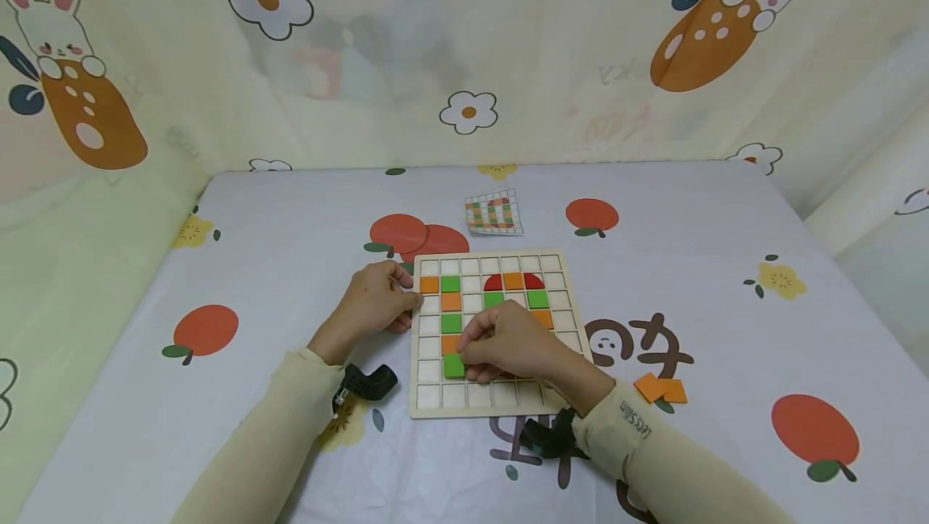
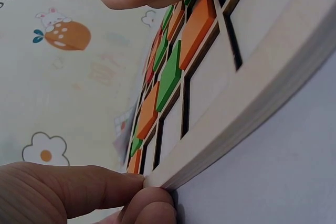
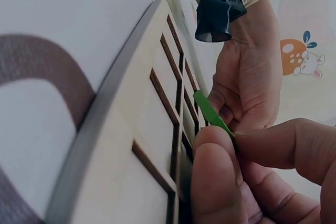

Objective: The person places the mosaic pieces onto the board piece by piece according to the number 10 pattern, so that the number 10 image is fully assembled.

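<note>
A wooden grid board (image 1: 428,397) lies on the table with green, orange and red tiles in some of its cells. My right hand (image 1: 511,340) pinches a green square tile (image 3: 211,111) between thumb and fingers, low over the board's left part. In the right wrist view this tile is tilted. My left hand (image 1: 372,297) grips the board's left edge, thumb and finger meeting at the rim in the left wrist view. Just above the held tile in the head view sits an orange tile (image 1: 450,344). My right hand hides several cells behind it.
Behind the board lies a small printed card (image 1: 493,214) with a coloured grid pattern. Two loose orange tiles (image 1: 673,391) rest on the tablecloth (image 1: 290,266) to the right of the board. A patterned curtain (image 1: 377,89) hangs at the back.
</note>
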A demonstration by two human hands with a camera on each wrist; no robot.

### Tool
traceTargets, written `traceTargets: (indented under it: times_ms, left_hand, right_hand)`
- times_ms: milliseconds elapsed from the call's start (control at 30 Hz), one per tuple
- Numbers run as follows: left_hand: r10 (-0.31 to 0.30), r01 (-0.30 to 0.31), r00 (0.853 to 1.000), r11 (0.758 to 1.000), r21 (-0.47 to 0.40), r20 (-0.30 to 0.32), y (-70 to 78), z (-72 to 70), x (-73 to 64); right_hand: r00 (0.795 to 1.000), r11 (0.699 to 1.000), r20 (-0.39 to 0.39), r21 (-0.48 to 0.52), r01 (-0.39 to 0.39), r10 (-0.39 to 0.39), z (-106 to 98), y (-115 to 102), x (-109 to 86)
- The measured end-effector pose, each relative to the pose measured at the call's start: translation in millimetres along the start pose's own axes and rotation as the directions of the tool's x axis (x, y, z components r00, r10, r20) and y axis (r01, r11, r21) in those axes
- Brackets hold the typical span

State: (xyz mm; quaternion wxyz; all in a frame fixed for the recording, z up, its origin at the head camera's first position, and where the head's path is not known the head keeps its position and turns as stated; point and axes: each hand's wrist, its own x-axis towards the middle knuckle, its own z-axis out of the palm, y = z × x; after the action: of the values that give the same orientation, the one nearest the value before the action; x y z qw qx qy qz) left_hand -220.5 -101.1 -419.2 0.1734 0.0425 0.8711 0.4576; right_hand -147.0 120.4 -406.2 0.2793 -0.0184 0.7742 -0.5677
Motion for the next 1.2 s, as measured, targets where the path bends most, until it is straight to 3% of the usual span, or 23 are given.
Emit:
traceTargets:
  times_ms: [933,1067,1200]
  left_hand:
    - [0.013,-0.013,1.000,1.000,0.002,-0.005,-2.0,0.4,0.5]
    - [0.009,-0.009,1.000,1.000,-0.006,-0.004,-2.3,0.8,0.4]
    - [0.003,-0.003,1.000,1.000,-0.010,-0.003,-1.8,0.3,-0.1]
  right_hand:
    - [0.999,0.999,0.004,-0.032,0.042,-0.042,2,2,-1.0]
    - [0.997,0.996,-0.002,-0.039,0.076,-0.076,-6,4,-8.3]
    - [0.990,0.987,-0.032,-0.090,0.134,-0.137,-28,7,-27.8]
